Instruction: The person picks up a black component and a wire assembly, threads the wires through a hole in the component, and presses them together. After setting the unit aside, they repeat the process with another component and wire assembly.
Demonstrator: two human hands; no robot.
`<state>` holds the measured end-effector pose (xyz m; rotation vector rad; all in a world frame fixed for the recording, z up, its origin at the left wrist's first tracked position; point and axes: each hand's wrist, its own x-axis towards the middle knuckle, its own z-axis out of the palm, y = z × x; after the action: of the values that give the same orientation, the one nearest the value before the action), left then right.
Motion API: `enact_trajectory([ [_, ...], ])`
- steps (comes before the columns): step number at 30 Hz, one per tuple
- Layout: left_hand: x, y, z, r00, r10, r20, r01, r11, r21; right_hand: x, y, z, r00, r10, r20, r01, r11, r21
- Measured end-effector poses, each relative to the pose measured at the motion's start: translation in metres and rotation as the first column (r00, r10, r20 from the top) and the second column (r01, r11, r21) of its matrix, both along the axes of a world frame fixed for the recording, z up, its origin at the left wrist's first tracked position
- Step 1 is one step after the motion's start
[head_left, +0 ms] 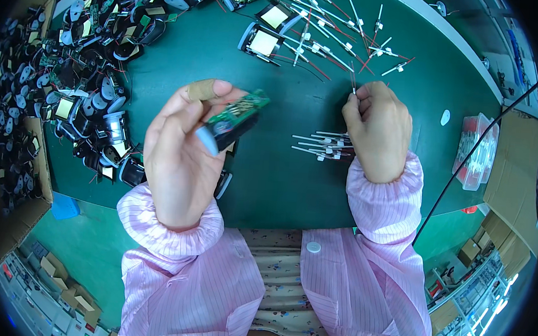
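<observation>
My left hand (pixel 180 143) is raised over the green table, its fingers closed on a small black housing (pixel 241 130) with an exposed green circuit board on top and a grey end. The housing is slightly blurred. A bandage-like tan wrap covers one finger of that hand. To the right, my right hand (pixel 380 132) pinches a thin wired part (pixel 353 81) between thumb and forefinger, its wire pointing away from me. Just left of that wrist lies a small group of white stick-like parts (pixel 321 147). Another dark housing lies partly hidden behind my left wrist.
Many black housings (pixel 115 131) with boards and wires are heaped at the left, beside a full cardboard box (pixel 43 171). Farther back lie scattered white sticks with red wires (pixel 321 27) and a housing (pixel 264 43). A clear plastic box (pixel 475 151) stands at the right, near a black cable (pixel 463 163).
</observation>
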<state>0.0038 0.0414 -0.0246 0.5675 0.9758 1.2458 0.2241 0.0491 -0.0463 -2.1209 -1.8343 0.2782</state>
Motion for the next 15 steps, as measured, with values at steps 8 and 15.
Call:
enact_trajectory([
  [8, -0.008, -0.004, -0.016, 0.762, -0.131, 0.634, 0.235, 0.969, -0.082, -0.015, -0.018, 0.034, 0.702, -0.04, -0.711, 0.063, 0.998, 0.005],
  [15, -0.005, -0.015, -0.005, 0.956, -0.084, -0.28, 0.151, 0.962, 0.228, -0.017, -0.033, 0.051, 0.216, -0.03, -0.976, -0.115, 0.992, -0.056],
])
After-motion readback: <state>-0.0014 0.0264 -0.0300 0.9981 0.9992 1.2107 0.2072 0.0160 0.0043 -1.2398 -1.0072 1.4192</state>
